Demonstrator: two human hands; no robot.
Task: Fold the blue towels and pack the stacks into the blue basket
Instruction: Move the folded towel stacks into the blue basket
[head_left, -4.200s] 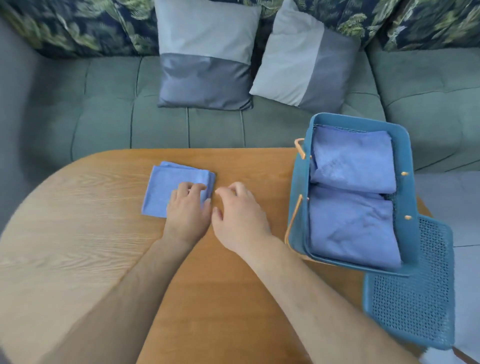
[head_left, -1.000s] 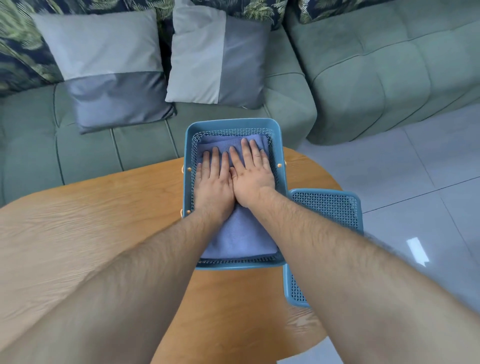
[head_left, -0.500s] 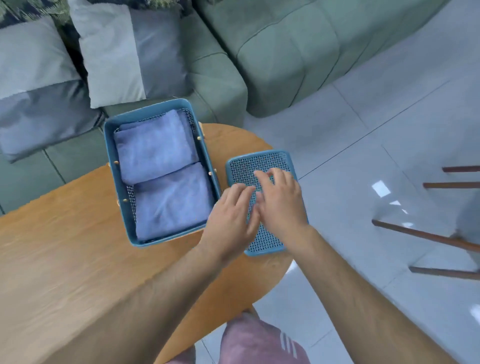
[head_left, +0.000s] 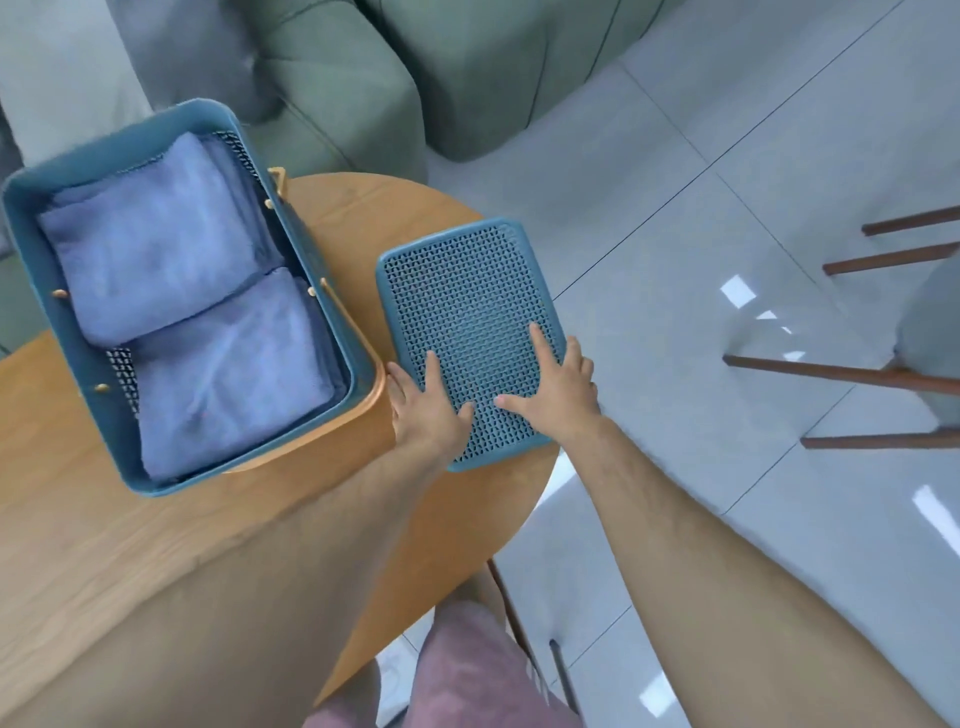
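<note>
Hands: spread apart since earlier; left hand (head_left: 426, 415) and right hand (head_left: 553, 397) lie flat on one perforated blue plastic lid (head_left: 462, 296).
Towels: two folded blue stacks (head_left: 156, 260) in one blue plastic basket (head_left: 78, 338), left of hands.

The left hand (head_left: 428, 415) and right hand (head_left: 558, 389) rest spread on the perforated blue lid (head_left: 467, 301), near its side edges. Just beside it on the wooden surface (head_left: 104, 545), the blue basket (head_left: 80, 340) holds folded blue towels (head_left: 156, 260).
</note>
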